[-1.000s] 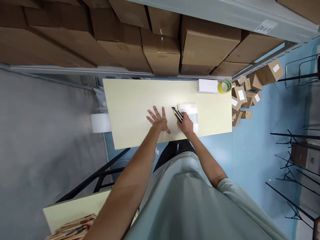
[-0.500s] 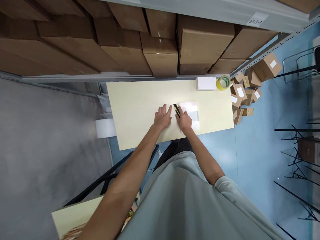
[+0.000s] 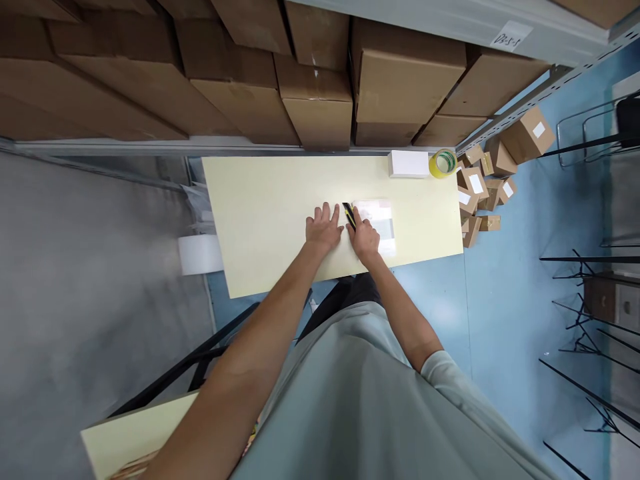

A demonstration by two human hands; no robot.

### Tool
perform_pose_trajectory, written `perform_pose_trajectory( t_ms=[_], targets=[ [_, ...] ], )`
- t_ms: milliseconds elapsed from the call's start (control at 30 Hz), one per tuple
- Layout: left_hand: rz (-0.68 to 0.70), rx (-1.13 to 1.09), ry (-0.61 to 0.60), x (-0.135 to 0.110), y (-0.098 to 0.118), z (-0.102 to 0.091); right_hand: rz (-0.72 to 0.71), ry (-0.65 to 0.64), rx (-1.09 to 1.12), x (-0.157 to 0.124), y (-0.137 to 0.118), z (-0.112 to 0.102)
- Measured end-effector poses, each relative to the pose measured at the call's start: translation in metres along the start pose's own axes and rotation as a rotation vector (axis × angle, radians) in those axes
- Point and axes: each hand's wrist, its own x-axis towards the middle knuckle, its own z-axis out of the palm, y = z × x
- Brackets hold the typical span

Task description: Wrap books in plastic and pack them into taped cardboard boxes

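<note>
My left hand (image 3: pixel 323 230) lies on the pale yellow board (image 3: pixel 265 220) with its fingers spread, holding nothing. Close by on its right, my right hand (image 3: pixel 364 239) is closed on a slim black-and-yellow utility knife (image 3: pixel 349 213), whose far end points up and to the left. The lower part of the knife is hidden under the fingers. Beside and partly beneath my right hand is a flat white and clear packet (image 3: pixel 384 223); its contents are too faint to make out.
A white box (image 3: pixel 409 164) and a roll of yellow tape (image 3: pixel 443 163) sit at the board's far right corner. Small cartons (image 3: pixel 474 183) are heaped beyond its right edge. Brown cardboard boxes (image 3: pixel 320 113) fill the shelf ahead. A white roll (image 3: pixel 200 255) is at the left.
The view has shifted slightly, so everything sits a little further left. My left fingers are spread a bit wider; my right hand keeps its hold on the knife.
</note>
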Motion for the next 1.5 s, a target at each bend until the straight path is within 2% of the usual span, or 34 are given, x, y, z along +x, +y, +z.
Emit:
perform_pose_trajectory(
  t_ms=[300,833,1200,1500],
  targets=[
    [-0.034,0.081,-0.008,-0.007,0.009,-0.011,0.035,-0.031,-0.180,-0.002,-0.009,-0.001],
    [-0.036,0.102,0.013,-0.004,0.010,0.001,0.027,-0.032,-0.300,-0.021,-0.015,-0.012],
    [-0.047,0.085,0.022,0.000,0.009,0.006,0.004,-0.046,-0.369,-0.037,-0.001,0.000],
    [-0.040,0.065,0.021,-0.001,0.009,0.005,0.013,-0.065,-0.414,-0.065,0.011,0.013]
  ],
)
